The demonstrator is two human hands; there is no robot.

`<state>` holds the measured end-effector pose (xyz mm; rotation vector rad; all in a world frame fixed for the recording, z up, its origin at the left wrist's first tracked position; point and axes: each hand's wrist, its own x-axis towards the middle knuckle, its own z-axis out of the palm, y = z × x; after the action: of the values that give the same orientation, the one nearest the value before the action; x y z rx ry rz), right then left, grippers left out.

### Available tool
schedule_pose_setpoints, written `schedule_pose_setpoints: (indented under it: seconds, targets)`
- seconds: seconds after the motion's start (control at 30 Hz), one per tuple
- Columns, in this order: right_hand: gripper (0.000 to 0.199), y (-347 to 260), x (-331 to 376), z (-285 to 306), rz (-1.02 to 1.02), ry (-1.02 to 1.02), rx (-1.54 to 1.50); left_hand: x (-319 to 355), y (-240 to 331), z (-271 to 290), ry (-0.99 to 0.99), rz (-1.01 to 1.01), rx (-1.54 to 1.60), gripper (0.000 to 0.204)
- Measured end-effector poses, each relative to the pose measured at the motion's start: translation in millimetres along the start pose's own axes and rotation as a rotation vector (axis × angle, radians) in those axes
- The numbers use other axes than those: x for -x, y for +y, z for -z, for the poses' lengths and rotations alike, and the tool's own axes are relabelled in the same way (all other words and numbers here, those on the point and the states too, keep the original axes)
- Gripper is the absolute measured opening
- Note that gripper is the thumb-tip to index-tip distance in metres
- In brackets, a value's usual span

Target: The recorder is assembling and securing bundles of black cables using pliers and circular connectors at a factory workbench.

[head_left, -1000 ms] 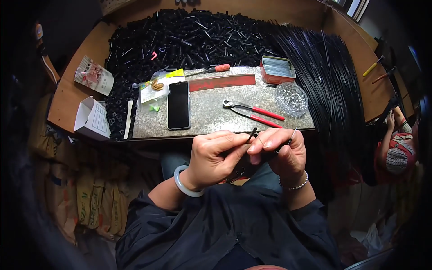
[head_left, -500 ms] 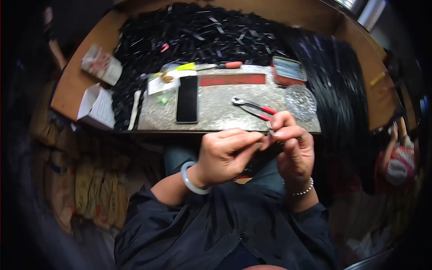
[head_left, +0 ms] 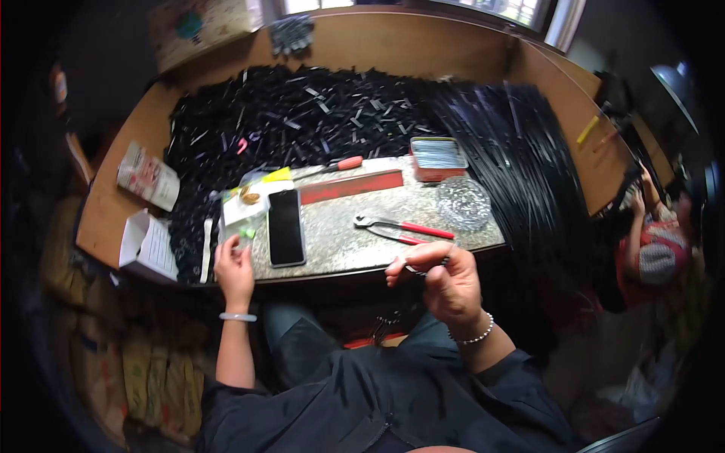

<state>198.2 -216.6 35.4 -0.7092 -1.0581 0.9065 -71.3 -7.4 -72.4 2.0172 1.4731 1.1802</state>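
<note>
My left hand (head_left: 234, 269) is at the slab's front left edge, fingers loosely extended and holding nothing visible. Its fingertips are beside small green bits (head_left: 248, 233) and left of a dark-screened phone (head_left: 286, 227). Raised just in front of the slab, my right hand (head_left: 451, 285) has its fingers closed round a small dark, thin item (head_left: 417, 271). Its kind is too small and blurred to name. Behind that hand, red-handled pincers (head_left: 408, 226) lie on the speckled stone slab (head_left: 340, 245), partly overlapped by the fingers.
Short black strips (head_left: 287, 113) heap at the back; long ones (head_left: 513, 158) lie to the right. A red tin of pale pins (head_left: 439, 156), a clear glass dish (head_left: 463, 202), a red bar (head_left: 351, 187) and an orange-handled tool (head_left: 349, 163) are nearby. A white box (head_left: 147, 245) stands left.
My hands have come apart. The left went leftward to the green bits, while the right stayed near the pincers with its small item. The view has shifted, showing more of the back wall.
</note>
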Motion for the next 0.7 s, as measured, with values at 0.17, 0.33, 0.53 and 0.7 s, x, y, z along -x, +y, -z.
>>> schedule_pose_setpoints:
  seconds: [0.17, 0.33, 0.53, 0.7]
  targets:
    - [0.039, -3, -4, 0, 0.058, 0.093, 0.051, -52, -35, -8, 0.142, -0.230, -0.067, 0.028]
    - [0.041, -3, 7, 13, 0.118, 0.110, 0.173, -65, -46, 38, 0.235, 0.024, 0.068, 0.027]
    - [0.031, 7, 6, 13, 0.097, 0.112, 0.090, -60, -57, 67, 0.222, -0.023, -0.158, 0.027]
    - [0.022, 13, 11, 12, 0.154, 0.128, 0.156, -112, -54, 28, 0.208, -0.243, -0.383, 0.028]
